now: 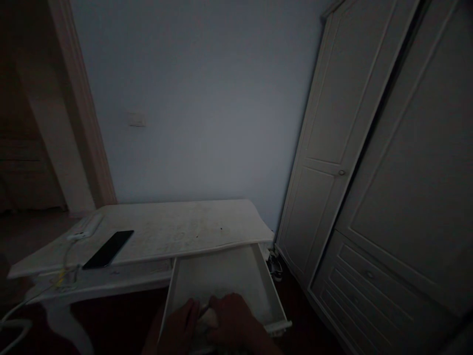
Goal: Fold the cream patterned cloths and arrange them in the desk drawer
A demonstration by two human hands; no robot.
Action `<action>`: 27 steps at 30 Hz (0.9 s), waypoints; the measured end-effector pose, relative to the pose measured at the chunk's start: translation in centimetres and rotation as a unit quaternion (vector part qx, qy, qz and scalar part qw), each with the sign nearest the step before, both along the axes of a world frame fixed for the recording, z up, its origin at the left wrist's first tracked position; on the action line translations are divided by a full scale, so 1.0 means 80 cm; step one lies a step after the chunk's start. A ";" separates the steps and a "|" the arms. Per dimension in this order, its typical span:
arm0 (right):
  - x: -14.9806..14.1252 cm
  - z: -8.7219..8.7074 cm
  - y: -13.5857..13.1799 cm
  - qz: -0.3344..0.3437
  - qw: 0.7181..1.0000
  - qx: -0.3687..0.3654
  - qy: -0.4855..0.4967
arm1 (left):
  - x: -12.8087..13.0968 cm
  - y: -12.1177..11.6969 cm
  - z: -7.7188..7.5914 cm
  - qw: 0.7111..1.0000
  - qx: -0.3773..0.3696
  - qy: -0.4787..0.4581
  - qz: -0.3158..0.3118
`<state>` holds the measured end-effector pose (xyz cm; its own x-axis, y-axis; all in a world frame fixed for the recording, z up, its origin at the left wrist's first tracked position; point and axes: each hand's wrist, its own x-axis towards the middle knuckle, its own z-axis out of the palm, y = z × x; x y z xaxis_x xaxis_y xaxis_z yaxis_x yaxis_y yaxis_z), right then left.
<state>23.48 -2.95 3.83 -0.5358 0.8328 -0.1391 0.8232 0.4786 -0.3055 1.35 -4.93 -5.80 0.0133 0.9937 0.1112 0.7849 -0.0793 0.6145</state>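
Note:
A white drawer is pulled out from under the right end of a white table. Both hands are low in the view, over the drawer's near part. My left hand has its fingers curled against a pale, soft-looking bundle, perhaps cloth. From the other side my right hand closes on the same bundle, knuckles up. Dim light and the hands hide most of the bundle, so its kind is unclear. The visible drawer bottom behind the hands is bare.
On the table's left lie a black phone and a white power strip with a cable. Shoes stand on the floor between the table and a white wardrobe. A door frame rises at left.

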 end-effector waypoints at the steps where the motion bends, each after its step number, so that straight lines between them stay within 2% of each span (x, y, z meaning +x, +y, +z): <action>1: 0.005 0.003 0.002 -0.005 1.000 -0.013 0.008 | 0.000 0.000 0.000 1.000 -0.002 0.003 -0.001; 6: 0.057 0.014 0.012 -0.039 0.996 -0.069 0.032 | 0.002 -0.001 0.007 1.000 0.001 0.004 -0.008; 10: 0.096 0.005 0.018 -0.089 0.994 -0.056 0.002 | 0.012 -0.005 0.015 1.000 0.005 -0.022 0.002; 13: 0.102 0.000 0.020 -0.106 0.993 -0.044 -0.021 | 0.021 -0.004 0.018 0.999 -0.004 -0.036 0.024; 16: 0.085 0.003 0.024 -0.083 0.995 -0.043 -0.045 | 0.025 -0.002 0.021 0.998 -0.027 -0.046 0.037; 21: 0.033 0.008 0.035 -0.013 0.994 -0.084 -0.067 | 0.016 -0.007 0.031 0.999 -0.020 -0.032 -0.001; 27: -0.021 -0.028 0.056 0.067 0.990 -0.107 -0.062 | 0.015 -0.009 0.036 0.999 -0.016 -0.034 -0.006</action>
